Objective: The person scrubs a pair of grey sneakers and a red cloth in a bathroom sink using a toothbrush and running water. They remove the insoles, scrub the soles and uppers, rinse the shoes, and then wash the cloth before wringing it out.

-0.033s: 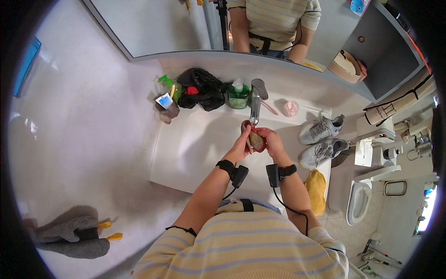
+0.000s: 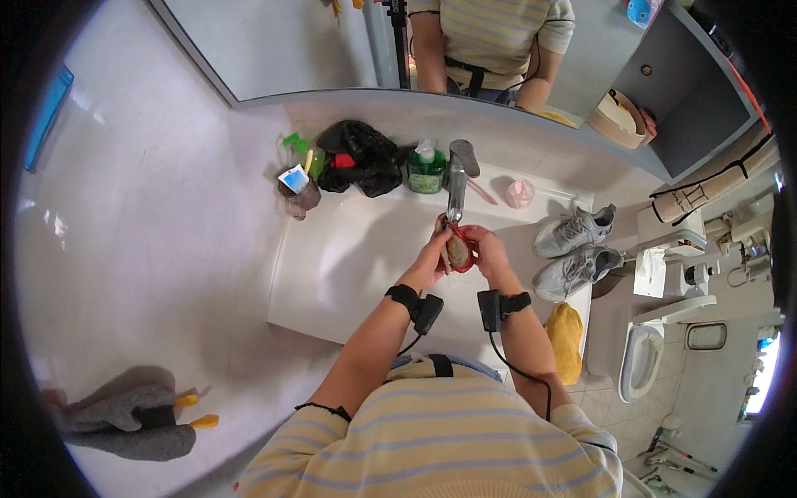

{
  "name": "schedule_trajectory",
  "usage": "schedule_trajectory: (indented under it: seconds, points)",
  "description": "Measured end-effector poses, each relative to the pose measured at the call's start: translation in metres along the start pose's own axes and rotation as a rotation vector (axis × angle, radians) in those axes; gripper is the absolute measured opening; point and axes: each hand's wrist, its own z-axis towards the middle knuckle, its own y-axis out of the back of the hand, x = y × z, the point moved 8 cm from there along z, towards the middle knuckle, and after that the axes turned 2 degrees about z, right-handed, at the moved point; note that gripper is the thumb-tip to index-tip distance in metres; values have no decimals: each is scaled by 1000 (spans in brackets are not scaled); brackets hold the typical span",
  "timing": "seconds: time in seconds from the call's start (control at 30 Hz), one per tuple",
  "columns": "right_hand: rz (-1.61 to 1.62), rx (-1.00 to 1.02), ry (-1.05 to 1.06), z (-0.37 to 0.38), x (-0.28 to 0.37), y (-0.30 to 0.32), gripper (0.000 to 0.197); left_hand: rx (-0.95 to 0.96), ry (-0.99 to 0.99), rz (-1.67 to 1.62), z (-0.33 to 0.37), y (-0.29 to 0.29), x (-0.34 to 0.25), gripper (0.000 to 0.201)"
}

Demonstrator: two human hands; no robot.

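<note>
Under the metal faucet (image 2: pixel 457 192), my two hands hold a small red-edged item (image 2: pixel 457 251) with a tan, oval face. Its kind is too small to make out; it may be a little shoe. My left hand (image 2: pixel 428 259) is closed around its left side, where a paler strip shows. On the right side, the fingers of my right hand (image 2: pixel 490 251) grip the red edge. Parts of the item are hidden by my fingers. Both hands are over the white sink basin (image 2: pixel 332 278).
Along the sink's back stand a black plastic bag (image 2: pixel 365 162), a green soap bottle (image 2: pixel 427 170) and a pink cup (image 2: pixel 520 194). Grey sneakers (image 2: pixel 581 253) and a yellow cloth (image 2: pixel 564 342) lie at the right. A mirror (image 2: pixel 315 50) hangs above; a toilet (image 2: pixel 643 361) stands farther right.
The item has turned slightly in my hands, and more of its red part shows. My right hand's fingers have shifted a little; the arms stay about where they were.
</note>
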Motion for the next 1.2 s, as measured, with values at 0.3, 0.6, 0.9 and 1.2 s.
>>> schedule_trajectory:
  seconds: [0.3, 0.6, 0.9, 1.2]
  points:
    - [-799, -105, 718, -6, 30, -33, 27, 49, -90, -338, -1, -13, 3, 38]
    - [-15, 25, 179, -17, 138, -69, 25, -187, -134, -293, 28, 10, 1, 45]
    - [41, 162, -22, 28, 128, -71, 12, -213, -27, -230, 27, 5, 5, 36]
    - [-30, 63, 105, 12, 133, -72, 23, -106, -60, -196, 26, 5, 5, 19]
